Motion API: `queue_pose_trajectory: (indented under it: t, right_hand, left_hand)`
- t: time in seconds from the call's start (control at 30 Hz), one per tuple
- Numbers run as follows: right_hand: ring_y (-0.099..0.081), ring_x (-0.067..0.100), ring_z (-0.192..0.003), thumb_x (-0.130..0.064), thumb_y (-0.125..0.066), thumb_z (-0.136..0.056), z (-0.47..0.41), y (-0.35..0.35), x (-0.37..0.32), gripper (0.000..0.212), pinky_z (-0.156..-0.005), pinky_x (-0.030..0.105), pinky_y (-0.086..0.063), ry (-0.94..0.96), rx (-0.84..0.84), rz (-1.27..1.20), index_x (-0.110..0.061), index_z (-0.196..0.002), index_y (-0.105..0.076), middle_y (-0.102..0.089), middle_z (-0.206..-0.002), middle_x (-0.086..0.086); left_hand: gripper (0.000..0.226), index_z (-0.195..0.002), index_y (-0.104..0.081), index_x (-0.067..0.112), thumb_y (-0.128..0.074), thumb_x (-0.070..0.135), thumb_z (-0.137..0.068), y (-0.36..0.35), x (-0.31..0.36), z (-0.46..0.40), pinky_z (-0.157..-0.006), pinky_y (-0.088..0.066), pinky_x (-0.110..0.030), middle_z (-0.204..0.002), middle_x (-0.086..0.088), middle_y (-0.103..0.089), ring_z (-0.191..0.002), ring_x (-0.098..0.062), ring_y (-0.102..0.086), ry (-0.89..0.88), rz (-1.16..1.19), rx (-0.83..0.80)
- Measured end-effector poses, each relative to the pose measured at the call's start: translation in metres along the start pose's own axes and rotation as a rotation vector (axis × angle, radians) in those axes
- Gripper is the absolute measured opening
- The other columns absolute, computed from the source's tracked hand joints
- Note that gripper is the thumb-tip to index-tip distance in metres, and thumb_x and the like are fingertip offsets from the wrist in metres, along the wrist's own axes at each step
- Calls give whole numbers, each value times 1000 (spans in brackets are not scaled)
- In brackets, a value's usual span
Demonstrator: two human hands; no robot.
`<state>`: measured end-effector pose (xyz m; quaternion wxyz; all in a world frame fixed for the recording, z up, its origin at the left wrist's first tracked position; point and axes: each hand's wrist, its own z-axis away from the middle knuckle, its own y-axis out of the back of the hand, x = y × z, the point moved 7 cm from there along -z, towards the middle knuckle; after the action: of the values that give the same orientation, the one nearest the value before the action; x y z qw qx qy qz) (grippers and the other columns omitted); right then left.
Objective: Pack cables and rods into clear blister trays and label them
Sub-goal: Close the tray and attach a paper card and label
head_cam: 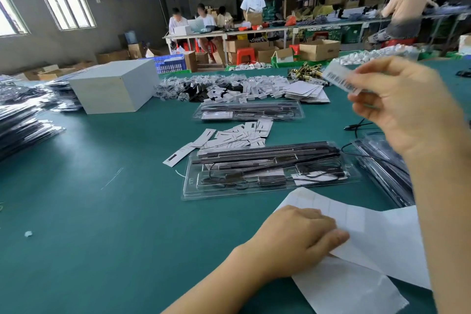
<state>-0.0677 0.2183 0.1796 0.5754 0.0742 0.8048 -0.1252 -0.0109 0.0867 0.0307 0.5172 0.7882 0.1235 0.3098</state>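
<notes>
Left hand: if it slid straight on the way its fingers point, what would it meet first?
The left hand points right across the white label sheet it presses, so more sheet first, then probably the right forearm; depth there is unclear.

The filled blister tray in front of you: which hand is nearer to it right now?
Left. The left hand rests on the label sheet just in front of the blister tray. The right hand is raised off to the tray's right, pinching a peeled label.
</notes>
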Motion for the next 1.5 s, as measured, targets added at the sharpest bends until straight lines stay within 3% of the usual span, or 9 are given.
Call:
queue_pose_trajectory:
  t: [0.2, 0.3, 0.57, 0.67, 0.73, 0.83, 1.07, 1.37, 1.5]
  right_hand:
    - [-62, 16, -69, -6, -66, -86, 5, -45, 63, 13, -62, 25, -55, -313, -253, 152, -15, -78, -61, -72, -88, 11]
    - [-60, 17, -69, -5, -62, -90, 4, -42, 87, 13, -58, 25, -51, -421, -238, 204, -13, -79, -61, -69, -85, 11]
    - [-56, 13, -62, -2, -60, -89, -18, 32, 101, 13, -47, 19, -48, -505, 102, -37, -11, -80, -65, -60, -73, 6]
    - [-57, 12, -62, -2, -61, -88, -20, 28, 103, 13, -53, 21, -46, -488, 139, -16, -13, -81, -66, -60, -74, 4]
    - [-58, 11, -61, -3, -64, -86, -16, 8, 100, 11, -54, 21, -48, -455, 103, 25, -13, -83, -66, -63, -76, 4]
    - [-60, 9, -62, -3, -65, -85, -1, -45, 96, 10, -52, 19, -50, -390, -67, 105, -12, -90, -65, -67, -82, 4]
    - [-57, 17, -75, -3, -67, -80, 27, -155, 125, 7, -70, 32, -50, -288, -354, 369, -9, -79, -64, -63, -76, 4]
    - [-59, 20, -85, -4, -58, -80, 27, -174, 163, 12, -75, 33, -49, -254, -368, 638, -12, -88, -65, -64, -84, 0]
    - [-61, 34, -93, 1, -58, -79, 26, -174, 162, 19, -77, 41, -53, -277, -399, 650, 6, -95, -66, -67, -94, 19]
  left_hand:
    - [20, -107, -70, 14, -54, 18, -95, 25, -32, 3, -76, -42, -11, -101, 2, -71, -87, -6, -59, 299, 254, 340]
    - [18, -102, -71, 18, -56, 18, -92, 33, -48, 6, -77, -45, -18, -96, 7, -71, -85, -6, -59, 407, 211, 391]
    - [23, -107, -69, 17, -53, 19, -91, 25, -57, 8, -79, -36, -31, -99, -2, -60, -94, -27, -48, 445, -155, 295]
    - [32, -120, -59, 18, -52, 31, -92, 20, -60, 12, -92, -30, -39, -124, -9, -49, -117, -33, -43, 603, -289, 282]
    - [50, -144, -32, 24, -38, 40, -97, 6, -66, 13, -110, -9, -54, -154, -16, -17, -142, -37, -10, 720, -353, 134]
    - [61, -153, -2, 24, -23, 47, -100, -8, -70, 12, -107, 17, -63, -159, -17, 11, -145, -39, 15, 758, -375, -23]
    - [68, -154, 5, 17, -29, 42, -100, -10, -70, 12, -111, 15, -59, -158, -16, 19, -142, -40, 22, 749, -296, -107]
    - [74, -153, 9, 21, -35, 44, -98, -9, -71, 11, -111, 14, -60, -161, -11, 7, -145, -36, 18, 688, -276, -159]
    - [74, -152, 9, 21, -35, 45, -98, -10, -73, 10, -110, 13, -61, -160, -13, 9, -143, -39, 21, 685, -296, -172]
